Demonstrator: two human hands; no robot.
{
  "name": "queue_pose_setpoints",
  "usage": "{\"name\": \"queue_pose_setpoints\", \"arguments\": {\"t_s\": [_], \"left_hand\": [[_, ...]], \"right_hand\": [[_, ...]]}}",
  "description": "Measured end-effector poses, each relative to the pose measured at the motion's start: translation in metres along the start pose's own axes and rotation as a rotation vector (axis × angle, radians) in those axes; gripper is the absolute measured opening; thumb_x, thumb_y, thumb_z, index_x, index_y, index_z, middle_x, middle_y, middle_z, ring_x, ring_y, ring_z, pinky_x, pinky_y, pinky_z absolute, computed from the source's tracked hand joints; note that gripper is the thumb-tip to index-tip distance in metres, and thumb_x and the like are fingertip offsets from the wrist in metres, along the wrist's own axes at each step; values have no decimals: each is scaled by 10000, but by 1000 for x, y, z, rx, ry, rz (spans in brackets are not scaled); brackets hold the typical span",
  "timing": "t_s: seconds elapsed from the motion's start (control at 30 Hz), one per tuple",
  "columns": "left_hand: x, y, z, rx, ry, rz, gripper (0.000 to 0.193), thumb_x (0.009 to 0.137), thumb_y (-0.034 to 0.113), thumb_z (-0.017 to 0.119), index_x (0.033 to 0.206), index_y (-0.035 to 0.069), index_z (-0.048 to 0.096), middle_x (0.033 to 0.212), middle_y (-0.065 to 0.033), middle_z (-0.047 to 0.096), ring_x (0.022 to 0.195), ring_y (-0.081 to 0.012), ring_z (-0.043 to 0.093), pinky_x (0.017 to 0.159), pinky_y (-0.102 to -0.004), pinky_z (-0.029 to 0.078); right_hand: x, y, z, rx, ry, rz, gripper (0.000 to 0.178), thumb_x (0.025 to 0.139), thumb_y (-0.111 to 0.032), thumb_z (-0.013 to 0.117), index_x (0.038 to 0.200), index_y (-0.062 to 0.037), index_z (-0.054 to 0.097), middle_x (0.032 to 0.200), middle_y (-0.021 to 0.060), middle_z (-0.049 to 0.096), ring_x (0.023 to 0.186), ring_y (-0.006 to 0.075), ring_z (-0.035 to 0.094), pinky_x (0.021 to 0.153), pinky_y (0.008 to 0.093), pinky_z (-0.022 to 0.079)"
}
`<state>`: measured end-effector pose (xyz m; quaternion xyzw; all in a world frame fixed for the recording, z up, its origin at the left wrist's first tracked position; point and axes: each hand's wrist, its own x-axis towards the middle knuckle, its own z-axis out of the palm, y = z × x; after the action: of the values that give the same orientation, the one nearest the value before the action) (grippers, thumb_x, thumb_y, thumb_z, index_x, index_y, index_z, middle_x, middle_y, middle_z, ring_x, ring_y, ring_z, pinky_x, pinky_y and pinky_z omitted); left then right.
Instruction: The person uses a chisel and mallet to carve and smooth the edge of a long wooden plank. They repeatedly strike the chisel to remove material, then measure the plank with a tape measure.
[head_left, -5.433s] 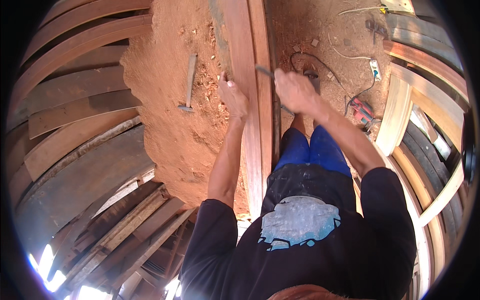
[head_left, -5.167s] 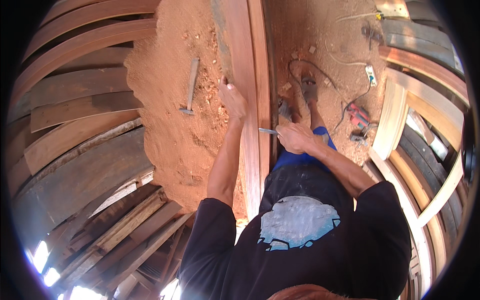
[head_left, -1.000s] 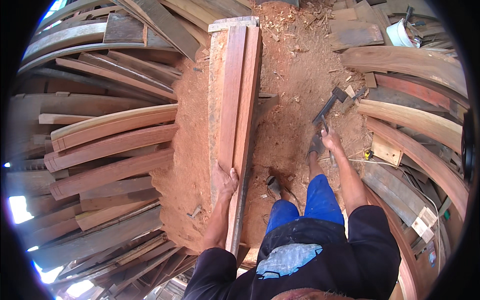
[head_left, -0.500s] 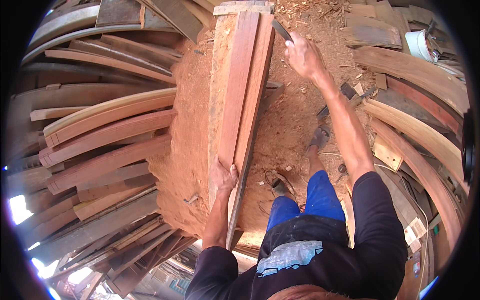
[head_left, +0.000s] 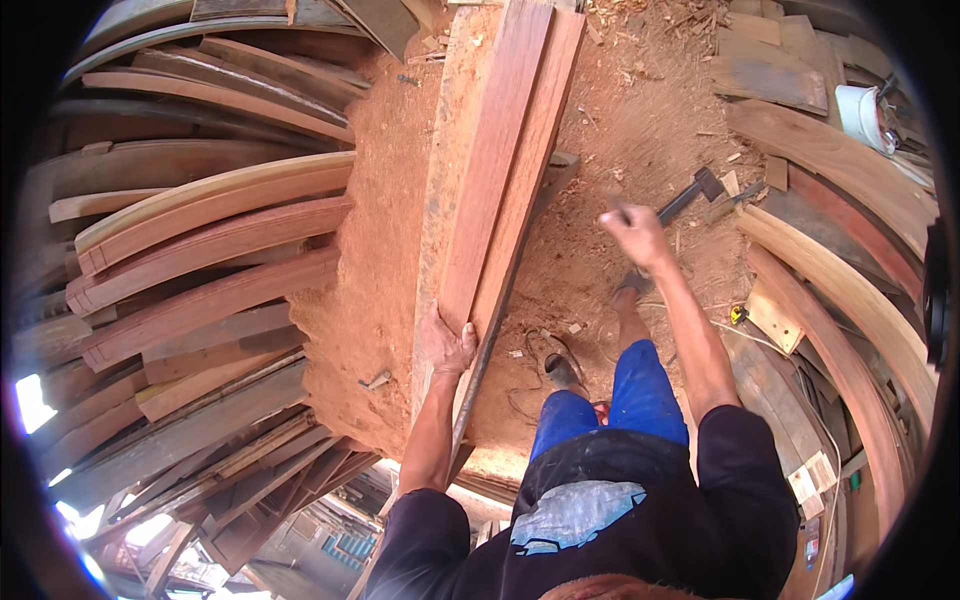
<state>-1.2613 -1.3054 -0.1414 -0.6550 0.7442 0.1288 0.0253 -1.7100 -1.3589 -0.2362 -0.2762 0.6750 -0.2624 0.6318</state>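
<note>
Right now a long, straight, reddish-brown wooden board (head_left: 500,150) slants away ahead of me, with a wider, pale, weathered timber (head_left: 440,190) showing along its left side. A second straight reddish wooden strip (head_left: 541,130) runs close along the board's right side. My bare left hand (head_left: 447,342) grasps the board near its closer end, fingers on the left edge and thumb toward the right; how hard I'm pressing, I can't tell. Well apart from the board, off to its right, my bare right hand (head_left: 638,235) has its fingers clenched around a slim dark tool (head_left: 622,213), blurred and mostly hidden by my fist, so I can't tell its kind.

Farther right of the board, just past that fist, a dark, long-handled, hammer-shaped tool (head_left: 690,196) lies on the reddish-brown, chip-strewn ground (head_left: 625,120). Left of the board there's a small hammer (head_left: 376,380) on the ground, and beyond it curved reddish-brown wooden beams (head_left: 215,255) lie in rows. Far to the board's right I see a small yellow-and-black tape measure (head_left: 738,314) and a round white bucket (head_left: 863,117).
</note>
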Motion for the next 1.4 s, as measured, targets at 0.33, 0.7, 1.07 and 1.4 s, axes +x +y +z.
{"name": "queue_pose_setpoints", "arguments": {"t_s": [0.33, 0.7, 1.07, 1.4], "left_hand": [[-5, -8, 16, 56, -59, -109, 1019, 953, 840, 256, 1456, -43, 338, 1087, -243, 547, 967, -337, 589, 834, -565, 516], [2, 2, 8, 147, -268, -19, 962, 1020, 726, 300, 1521, -86, 173, 1426, -301, 358, 1358, -428, 399, 1138, -607, 292], [-14, -25, 10, 30, -90, -10, 1040, 968, 826, 328, 1518, -54, 258, 1202, -274, 520, 1053, -393, 588, 882, -571, 500], [6, 1, -13, -47, -13, 12, 893, 897, 587, 688, 1477, -45, 445, 1212, -286, 600, 1139, -468, 580, 985, -565, 463]], "right_hand": [[112, 349, -65, -355, 353, 614, 548, 1056, -427, 575, 1229, 75, 707, 1212, 312, 705, 1184, 449, 662, 989, 515, 518], [275, 441, -102, -452, 473, 724, 736, 916, -596, 679, 1140, 102, 744, 1320, 328, 667, 1285, 460, 629, 1090, 490, 481], [172, 381, -120, 133, 321, 471, 459, 863, -493, 721, 967, -47, 750, 811, 68, 674, 714, 212, 587, 698, 397, 516], [-26, 208, -22, -528, -81, 492, 694, 634, -485, 824, 1086, 39, 777, 1051, 190, 781, 971, 301, 721, 881, 414, 573]]}}
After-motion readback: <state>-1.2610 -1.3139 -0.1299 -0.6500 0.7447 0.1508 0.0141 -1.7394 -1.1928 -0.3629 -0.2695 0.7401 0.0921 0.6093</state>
